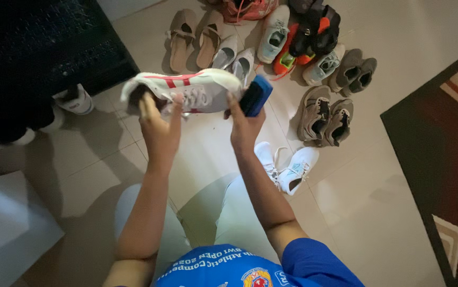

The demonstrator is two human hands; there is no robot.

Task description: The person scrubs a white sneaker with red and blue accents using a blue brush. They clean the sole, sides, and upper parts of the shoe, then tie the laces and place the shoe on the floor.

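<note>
Gripping a white sneaker (197,90), the left hand (160,127) faces the right hand (245,125) clasping a blue brush (256,94).

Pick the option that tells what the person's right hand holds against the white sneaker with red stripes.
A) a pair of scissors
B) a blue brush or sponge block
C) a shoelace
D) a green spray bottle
B: the right hand grips a blue brush or sponge block pressed at the toe end of the white sneaker, which the left hand holds up from below.
</note>
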